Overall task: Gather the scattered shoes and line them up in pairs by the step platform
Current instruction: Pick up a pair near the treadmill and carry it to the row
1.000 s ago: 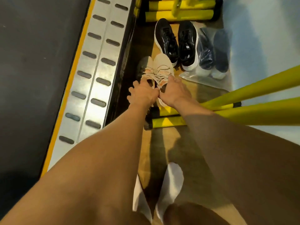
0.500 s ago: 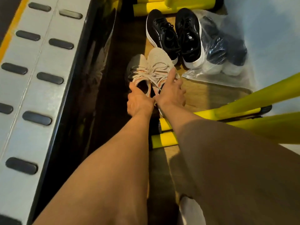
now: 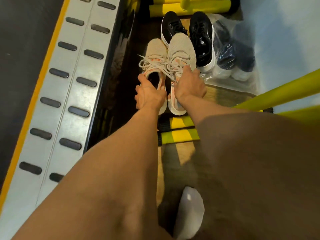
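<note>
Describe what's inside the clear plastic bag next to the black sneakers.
Inside the plastic bag: a pair of dark shoes with white soles. The crinkled film blurs their details.

A light wooden plank floor [image 3: 223,96] runs as a narrow strip along the right side of a grey metal step platform with dark oval grip pads [image 3: 83,70]; at the far end lie yellow padded bars [image 3: 190,7]; just before them stand two black lace-up sneakers with white soles [image 3: 201,37] side by side, toes pointing away; to their right, touching, lies a clear plastic bag holding dark shoes [image 3: 233,49]; two beige knit sneakers with loose laces [image 3: 181,49] sit nearer, one toe overlapping a black sneaker; whether their soles rest on the floor cannot be told; nearer still lie two yellow bars with black ends [image 3: 180,129]; a white-socked foot [image 3: 188,210] stands nearest.
</note>
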`<state>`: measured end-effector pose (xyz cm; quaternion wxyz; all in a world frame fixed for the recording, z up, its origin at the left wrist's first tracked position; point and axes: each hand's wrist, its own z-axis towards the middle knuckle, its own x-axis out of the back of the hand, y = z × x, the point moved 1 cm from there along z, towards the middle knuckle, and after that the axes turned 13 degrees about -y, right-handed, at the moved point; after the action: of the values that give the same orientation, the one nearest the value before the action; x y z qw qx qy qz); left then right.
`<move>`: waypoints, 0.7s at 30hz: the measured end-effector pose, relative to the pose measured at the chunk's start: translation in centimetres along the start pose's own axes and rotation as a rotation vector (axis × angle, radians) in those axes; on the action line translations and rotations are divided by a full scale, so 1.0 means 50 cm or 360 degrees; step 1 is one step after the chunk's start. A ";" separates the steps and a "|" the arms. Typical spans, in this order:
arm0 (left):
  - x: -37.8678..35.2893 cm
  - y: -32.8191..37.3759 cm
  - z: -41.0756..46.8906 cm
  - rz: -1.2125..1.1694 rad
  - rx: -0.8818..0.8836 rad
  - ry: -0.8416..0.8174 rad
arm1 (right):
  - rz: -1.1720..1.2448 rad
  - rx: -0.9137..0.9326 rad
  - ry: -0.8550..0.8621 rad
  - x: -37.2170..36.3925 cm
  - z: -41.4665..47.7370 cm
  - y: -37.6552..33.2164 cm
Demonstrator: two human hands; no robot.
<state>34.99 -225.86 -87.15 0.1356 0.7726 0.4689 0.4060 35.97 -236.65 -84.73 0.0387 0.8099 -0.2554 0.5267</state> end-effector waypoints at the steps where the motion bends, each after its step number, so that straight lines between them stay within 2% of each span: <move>1: 0.015 0.012 -0.016 -0.0018 -0.0014 -0.0029 | -0.0015 -0.0006 -0.0008 0.026 -0.011 -0.003; 10: 0.211 0.132 -0.319 -0.0268 0.0086 -0.0245 | -0.0193 -0.0038 -0.0173 0.338 -0.246 -0.075; 21: 0.600 0.349 -0.831 -0.0095 0.0059 0.0041 | -0.0255 0.0163 -0.0252 0.788 -0.706 -0.261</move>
<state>21.28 -217.08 -35.52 0.1272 0.7555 0.5009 0.4028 24.92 -228.33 -32.02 0.0190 0.8677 -0.1649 0.4685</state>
